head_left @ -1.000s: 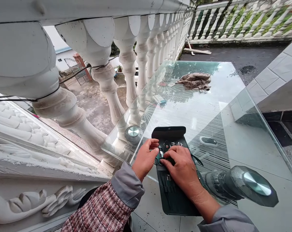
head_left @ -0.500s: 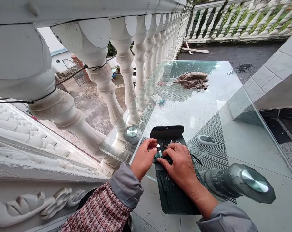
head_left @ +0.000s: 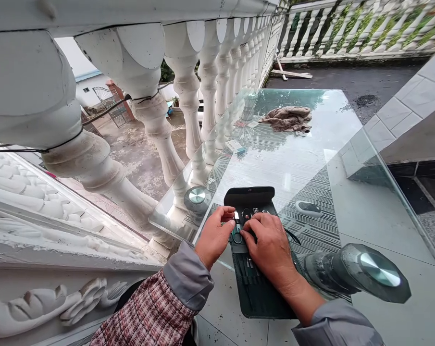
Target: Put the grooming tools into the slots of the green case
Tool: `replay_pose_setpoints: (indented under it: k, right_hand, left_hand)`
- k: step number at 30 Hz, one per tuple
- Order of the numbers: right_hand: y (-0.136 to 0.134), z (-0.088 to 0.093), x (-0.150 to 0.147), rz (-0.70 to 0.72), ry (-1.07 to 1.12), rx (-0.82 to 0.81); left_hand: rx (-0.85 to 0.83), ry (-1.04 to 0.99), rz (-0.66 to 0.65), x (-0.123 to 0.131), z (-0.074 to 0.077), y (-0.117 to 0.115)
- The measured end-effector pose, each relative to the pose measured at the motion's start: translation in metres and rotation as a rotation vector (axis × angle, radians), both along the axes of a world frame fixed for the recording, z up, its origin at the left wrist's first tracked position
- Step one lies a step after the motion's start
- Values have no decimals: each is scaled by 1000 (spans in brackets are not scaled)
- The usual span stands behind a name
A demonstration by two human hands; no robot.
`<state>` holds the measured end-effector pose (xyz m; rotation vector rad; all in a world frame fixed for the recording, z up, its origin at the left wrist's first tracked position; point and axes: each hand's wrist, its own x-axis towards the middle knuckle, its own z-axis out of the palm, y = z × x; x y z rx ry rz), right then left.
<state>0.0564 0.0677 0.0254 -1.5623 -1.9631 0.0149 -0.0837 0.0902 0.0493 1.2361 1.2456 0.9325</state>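
A dark open tool case (head_left: 253, 293) with small metal tools in its loops lies on the glass table (head_left: 292, 163) near its front edge. My left hand (head_left: 213, 235) rests on the case's left edge, its fingers curled and pinched at a small scissors (head_left: 236, 235). My right hand (head_left: 269, 245) lies over the middle of the case, fingers bent and pressing down on the tools there. What the right fingers hold is hidden.
A white balustrade (head_left: 181, 96) runs along the left of the table. A crumpled brown cloth (head_left: 287, 118) and a small box (head_left: 235, 146) lie farther back. A small dark oval device (head_left: 308, 208) sits right of the case. Round metal table fittings (head_left: 379, 271) stand at the corners.
Both hands shifted slightly up the case. The small scissors now shows more between them; the left fingers moved a little toward the case's top.
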Motion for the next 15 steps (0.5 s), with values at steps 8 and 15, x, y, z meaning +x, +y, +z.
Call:
replay_pose_setpoints:
  k: [8, 15]
  right_hand:
    - [0, 0, 0, 12, 12, 33]
    - [-3, 1, 9, 9, 94, 82]
  left_hand:
    - [-17, -27, 1, -1, -2, 1]
    - [-54, -54, 11, -3, 1, 2]
